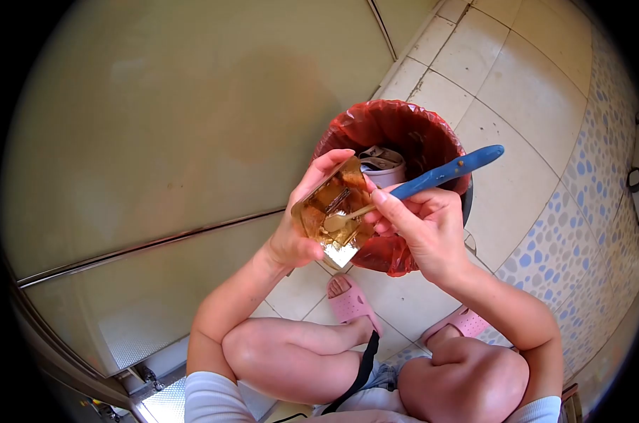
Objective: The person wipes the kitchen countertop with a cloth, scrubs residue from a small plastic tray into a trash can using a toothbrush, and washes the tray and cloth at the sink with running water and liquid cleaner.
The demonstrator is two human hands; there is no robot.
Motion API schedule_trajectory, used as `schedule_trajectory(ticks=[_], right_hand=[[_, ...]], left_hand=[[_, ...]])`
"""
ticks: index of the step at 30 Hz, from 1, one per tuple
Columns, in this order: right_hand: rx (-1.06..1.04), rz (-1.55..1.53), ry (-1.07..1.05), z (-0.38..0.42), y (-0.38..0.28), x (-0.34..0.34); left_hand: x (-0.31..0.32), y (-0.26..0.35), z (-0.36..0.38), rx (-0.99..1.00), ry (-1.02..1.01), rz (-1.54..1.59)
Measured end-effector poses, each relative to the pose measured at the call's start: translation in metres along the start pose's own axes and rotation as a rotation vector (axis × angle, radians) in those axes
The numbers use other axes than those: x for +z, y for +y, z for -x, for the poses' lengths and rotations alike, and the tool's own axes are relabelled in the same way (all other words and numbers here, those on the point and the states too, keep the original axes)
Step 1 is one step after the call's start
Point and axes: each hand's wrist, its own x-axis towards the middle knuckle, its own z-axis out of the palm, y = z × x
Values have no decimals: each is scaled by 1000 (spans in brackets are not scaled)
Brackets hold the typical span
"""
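Observation:
My left hand [300,224] holds a clear square container [331,211] with brown residue, tilted over a bin. My right hand [420,227] grips a blue-handled tool [446,171], a brush or scraper, whose working end reaches into the container. Both hands are just above the near rim of the bin [432,134], which is lined with a red plastic bag. Crumpled grey and white rubbish [383,166] lies inside the bin.
I am squatting on a tiled floor [517,92], knees in view, wearing pink slippers [351,299]. A large beige glass door or panel [157,127] with a metal rail stands to the left. A patterned pebble mat [580,211] lies on the right.

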Motion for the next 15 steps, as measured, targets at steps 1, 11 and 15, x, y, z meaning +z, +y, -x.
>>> schedule_trajectory(ticks=[1, 11, 15], right_hand=[[-11, 33, 18, 0, 0, -1], [-256, 16, 38, 14, 10, 0], [-58, 37, -91, 14, 12, 3]], left_hand=[[1, 0, -1, 6, -11, -12], [-4, -3, -1, 68, -54, -139], [-7, -3, -1, 50, -140, -202]])
